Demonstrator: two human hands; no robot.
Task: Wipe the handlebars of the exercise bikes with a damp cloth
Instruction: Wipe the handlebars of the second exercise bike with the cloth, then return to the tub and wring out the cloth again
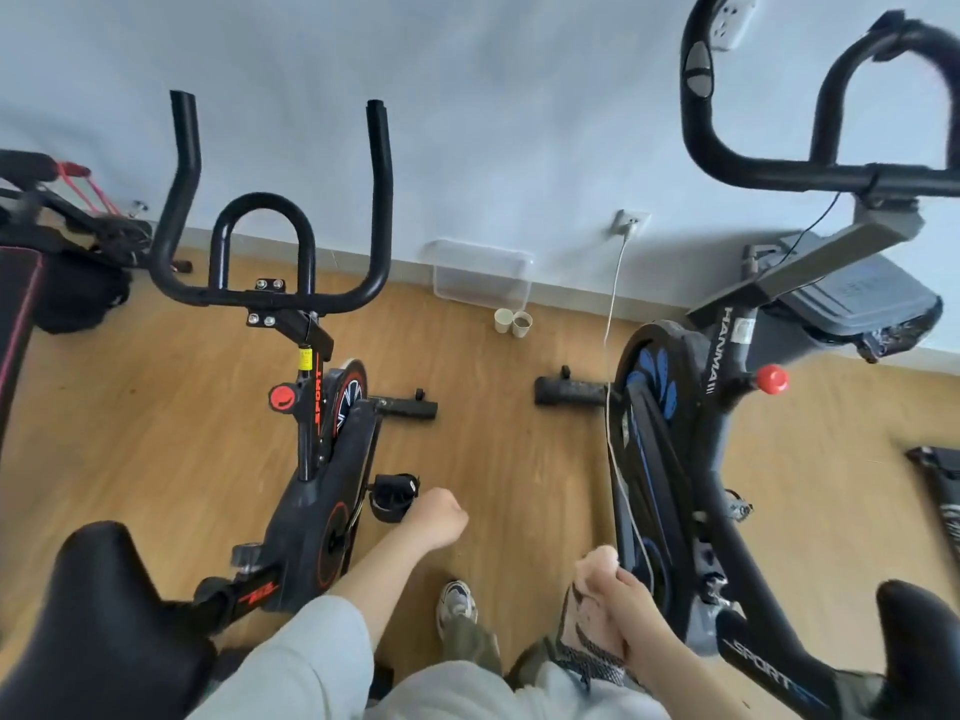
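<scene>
I stand between two exercise bikes. The red-trimmed bike [322, 491] is on my left, its black handlebars [270, 293] raised toward the wall. The blue-trimmed bike [665, 459] is on my right, with black looped handlebars [769, 168] at the upper right. My left hand [436, 517] hangs low between the bikes with fingers curled and nothing in it. My right hand [618, 600] grips a pale cloth [592, 621] with dark markings, which hangs down near my leg. Neither hand touches a handlebar.
A clear plastic bin [483, 272] and two paper cups [514, 322] sit by the wall. A white cable [613, 314] runs from a wall socket [631, 223] down to the right bike. Black saddles [104, 605] are at both lower corners. Part of a third machine [62, 236] stands far left.
</scene>
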